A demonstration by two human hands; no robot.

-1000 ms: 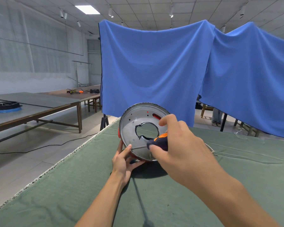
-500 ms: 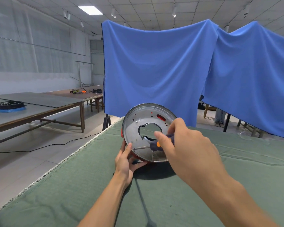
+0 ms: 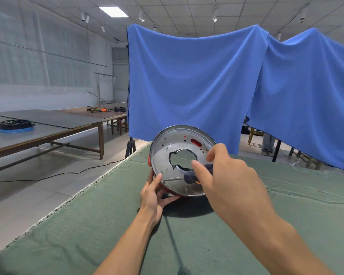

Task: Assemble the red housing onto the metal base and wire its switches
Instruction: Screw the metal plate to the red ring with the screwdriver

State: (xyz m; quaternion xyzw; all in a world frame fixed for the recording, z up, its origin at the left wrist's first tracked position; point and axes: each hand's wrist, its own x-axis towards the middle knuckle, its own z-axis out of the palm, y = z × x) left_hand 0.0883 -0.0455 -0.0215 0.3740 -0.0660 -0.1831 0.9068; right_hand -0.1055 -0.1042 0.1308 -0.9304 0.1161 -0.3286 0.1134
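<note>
The metal base (image 3: 179, 155), red housing (image 3: 168, 190) behind it, is being held tilted on the green cloth (image 3: 87, 225) by the left hand (image 3: 153, 197) gripping its 7 o'clock rim. The screwdriver (image 3: 189, 176) is being gripped by the right hand (image 3: 222, 179); its handle has been rotated since earlier, orange now mostly hidden.

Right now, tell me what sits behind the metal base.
Red housing peeks past the metal base rim and through its slot; green cloth shows through the hole. The rest is covered.
</note>
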